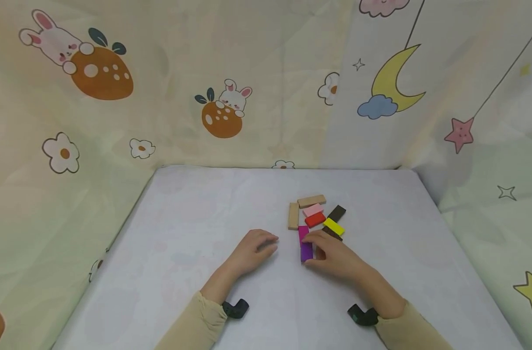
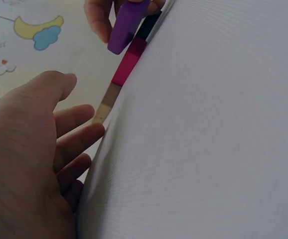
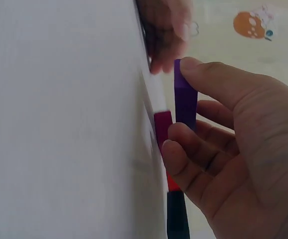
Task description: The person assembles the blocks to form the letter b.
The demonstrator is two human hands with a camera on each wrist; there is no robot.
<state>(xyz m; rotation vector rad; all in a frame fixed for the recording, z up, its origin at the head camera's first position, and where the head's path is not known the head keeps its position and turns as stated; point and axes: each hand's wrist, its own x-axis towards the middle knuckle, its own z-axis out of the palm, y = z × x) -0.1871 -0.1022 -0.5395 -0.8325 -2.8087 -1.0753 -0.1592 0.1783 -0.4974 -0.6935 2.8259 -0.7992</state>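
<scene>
My right hand (image 1: 337, 255) pinches a purple block (image 3: 186, 102) between thumb and fingers. Both wrist views show this block held a little above the table surface. A magenta block (image 1: 302, 233) lies just beyond it on the table, partly covered by my fingers in the head view. To the left, my left hand (image 1: 252, 250) hovers with loosely bent fingers and a gap between thumb and forefinger, holding nothing. In the left wrist view that hand (image 2: 39, 129) is apart from the blocks.
Past the magenta block lie two plain wooden blocks (image 1: 293, 216), a pink block (image 1: 313, 210) and a red block (image 1: 315, 219). Right of these are a yellow block (image 1: 334, 226) and two dark blocks (image 1: 337, 213). Patterned cloth walls (image 1: 266, 58) border the white table (image 1: 182, 214).
</scene>
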